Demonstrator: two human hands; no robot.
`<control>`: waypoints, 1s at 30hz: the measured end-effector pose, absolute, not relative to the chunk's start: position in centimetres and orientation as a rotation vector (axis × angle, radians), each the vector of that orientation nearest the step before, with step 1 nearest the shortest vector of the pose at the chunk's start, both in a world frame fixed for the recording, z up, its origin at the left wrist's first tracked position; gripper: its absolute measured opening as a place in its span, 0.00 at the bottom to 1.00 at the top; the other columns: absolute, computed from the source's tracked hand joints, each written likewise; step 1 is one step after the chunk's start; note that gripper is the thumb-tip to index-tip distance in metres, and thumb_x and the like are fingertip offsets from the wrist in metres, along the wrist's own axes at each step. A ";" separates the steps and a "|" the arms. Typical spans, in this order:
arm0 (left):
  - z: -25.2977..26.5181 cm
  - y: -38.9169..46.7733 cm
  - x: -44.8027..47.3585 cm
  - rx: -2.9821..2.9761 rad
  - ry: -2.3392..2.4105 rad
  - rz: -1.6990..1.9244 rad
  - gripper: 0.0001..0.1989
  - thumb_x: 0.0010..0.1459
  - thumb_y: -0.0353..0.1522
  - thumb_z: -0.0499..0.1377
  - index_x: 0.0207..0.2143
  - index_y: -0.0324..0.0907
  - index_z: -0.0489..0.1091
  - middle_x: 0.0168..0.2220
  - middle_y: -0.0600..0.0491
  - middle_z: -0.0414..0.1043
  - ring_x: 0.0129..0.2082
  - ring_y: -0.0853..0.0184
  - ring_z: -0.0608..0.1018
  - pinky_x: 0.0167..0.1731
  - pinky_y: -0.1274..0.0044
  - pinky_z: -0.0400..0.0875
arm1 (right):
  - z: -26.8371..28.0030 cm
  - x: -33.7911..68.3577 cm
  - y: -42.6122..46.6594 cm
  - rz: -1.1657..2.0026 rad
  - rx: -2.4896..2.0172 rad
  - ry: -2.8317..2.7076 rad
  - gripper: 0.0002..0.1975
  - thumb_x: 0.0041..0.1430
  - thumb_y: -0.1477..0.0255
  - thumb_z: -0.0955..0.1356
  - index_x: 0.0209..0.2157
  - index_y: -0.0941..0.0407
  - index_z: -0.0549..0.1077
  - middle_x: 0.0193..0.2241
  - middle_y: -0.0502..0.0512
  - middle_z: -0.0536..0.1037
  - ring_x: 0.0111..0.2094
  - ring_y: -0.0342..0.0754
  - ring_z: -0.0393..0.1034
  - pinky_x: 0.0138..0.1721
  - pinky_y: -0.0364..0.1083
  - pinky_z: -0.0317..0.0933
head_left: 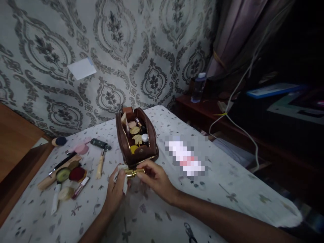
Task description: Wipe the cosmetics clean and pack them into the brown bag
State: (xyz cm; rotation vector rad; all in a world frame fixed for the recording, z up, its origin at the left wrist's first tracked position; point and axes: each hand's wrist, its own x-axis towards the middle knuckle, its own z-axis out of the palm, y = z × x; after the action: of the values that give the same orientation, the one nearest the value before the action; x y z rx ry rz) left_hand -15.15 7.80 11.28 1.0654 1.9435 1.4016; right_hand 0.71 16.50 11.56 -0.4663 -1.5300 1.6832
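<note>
**Both hands on a gold tube in front of the open brown pouch**

A small gold tube (pixel 134 172) lies crosswise between the two hands, just above the worktop (pixel 215 199) with its patterned white cloth. The right hand (pixel 154 179) pinches the tube's right end with its fingers (pixel 144 167) pressed together. The left hand (pixel 116 189) holds a white tissue (pixel 124 184) wrapped about the tube's left end, its fingers closed on the tissue.

Just behind the hands stands a brown leather pouch (pixel 124 141), open at the top and filled with small jars and tubes standing upright. The tube is just beside the pouch's front edge.

To the left, well apart from the hands, cosmetics lie spread on the cloth: a dark tube (pixel 100 143), a pale-handled brush (pixel 100 167), a pink puff (pixel 81 148), a red round compact (pixel 77 173), a green one (pixel 63 174) and a long wooden-handled brush (pixel 54 177). To the right of the pouch lies a blurred white packet (pixel 186 157). A clear bottle (pixel 198 87) stands on a dark shelf by the wall.
</note>
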 end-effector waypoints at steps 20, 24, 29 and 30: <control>16.2 11.6 -12.7 1.449 1.733 1.284 0.22 0.63 0.41 0.54 0.55 0.41 0.67 0.33 0.51 0.77 0.36 0.63 0.79 0.39 0.75 0.72 | 20.7 4.0 22.0 1.019 -0.575 -1.664 0.13 0.61 0.61 0.70 0.41 0.55 0.72 0.24 0.47 0.72 0.21 0.39 0.66 0.22 0.40 0.62; 14.5 11.6 -13.5 1.737 1.711 1.139 0.20 0.62 0.33 0.51 0.56 0.41 0.67 0.42 0.48 0.79 0.41 0.60 0.81 0.43 0.72 0.73 | 21.6 4.3 22.8 0.824 -0.580 -1.785 0.11 0.62 0.63 0.69 0.43 0.54 0.74 0.28 0.49 0.75 0.24 0.40 0.68 0.25 0.41 0.65; 12.4 11.5 -14.7 2.195 1.709 1.114 0.24 0.58 0.25 0.50 0.58 0.40 0.65 0.47 0.46 0.79 0.41 0.61 0.82 0.39 0.72 0.78 | 21.9 4.2 23.6 0.648 -0.576 -1.899 0.09 0.62 0.65 0.69 0.43 0.54 0.74 0.32 0.51 0.78 0.27 0.42 0.71 0.28 0.42 0.68; 12.3 11.6 -14.8 2.260 1.714 1.120 0.24 0.58 0.24 0.50 0.57 0.39 0.65 0.46 0.46 0.79 0.41 0.62 0.82 0.38 0.73 0.78 | 21.8 4.1 23.8 0.631 -0.569 -1.922 0.09 0.62 0.66 0.69 0.43 0.54 0.74 0.33 0.51 0.78 0.27 0.42 0.72 0.28 0.42 0.68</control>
State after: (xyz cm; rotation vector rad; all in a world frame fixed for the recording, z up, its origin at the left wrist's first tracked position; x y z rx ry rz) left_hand -14.78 11.61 12.33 2.2601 1.7141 1.1198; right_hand 4.13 23.76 21.80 -0.5687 -1.9216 0.6308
